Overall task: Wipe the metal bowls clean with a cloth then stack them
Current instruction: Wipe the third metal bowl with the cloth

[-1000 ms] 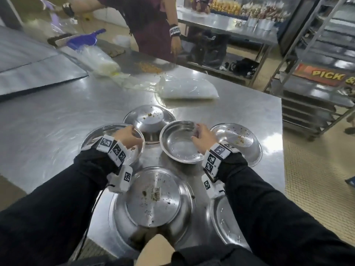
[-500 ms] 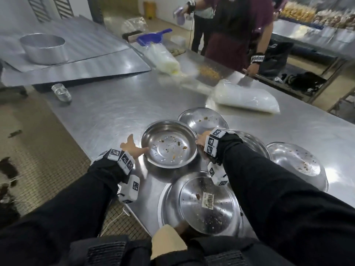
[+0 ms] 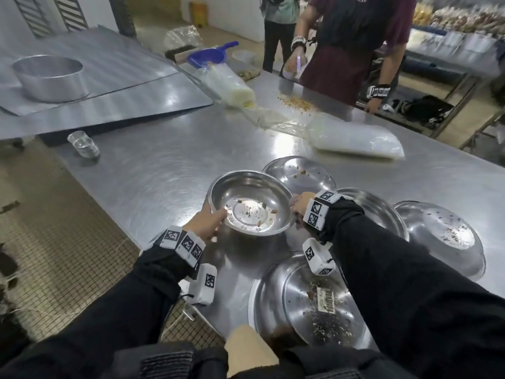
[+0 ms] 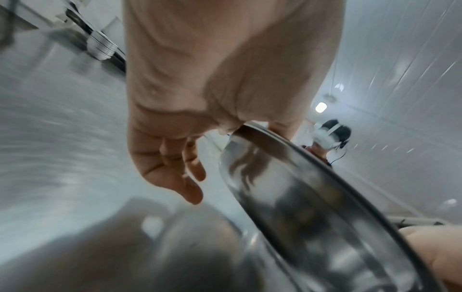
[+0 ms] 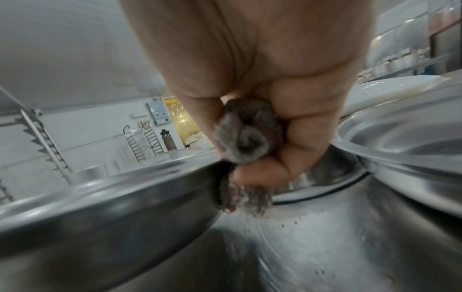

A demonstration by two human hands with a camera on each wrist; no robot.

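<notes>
A steel bowl (image 3: 251,203) with crumbs inside is held tilted just above the steel table (image 3: 164,165). My left hand (image 3: 207,228) grips its near-left rim, thumb hooked over the edge (image 4: 260,130). My right hand (image 3: 299,205) is at the bowl's right rim, fisted round a crumpled grey-brown cloth (image 5: 246,138). Around it lie several other dirty bowls bottom-up: one behind (image 3: 299,173), two at the right (image 3: 377,212) (image 3: 442,236), and a large one with a barcode sticker (image 3: 308,302) near me.
A glass (image 3: 83,144) stands near the table's left edge. Behind are a round pan (image 3: 49,75) on metal sheets, a blue scoop (image 3: 207,54), plastic bags (image 3: 355,140) and spilled grains. Another person (image 3: 355,36) stands at the far side. Tiled floor lies left.
My left hand left the bowl at the left and took the crumb-filled bowl's rim. That bowl has come up and tilted. My head has turned left.
</notes>
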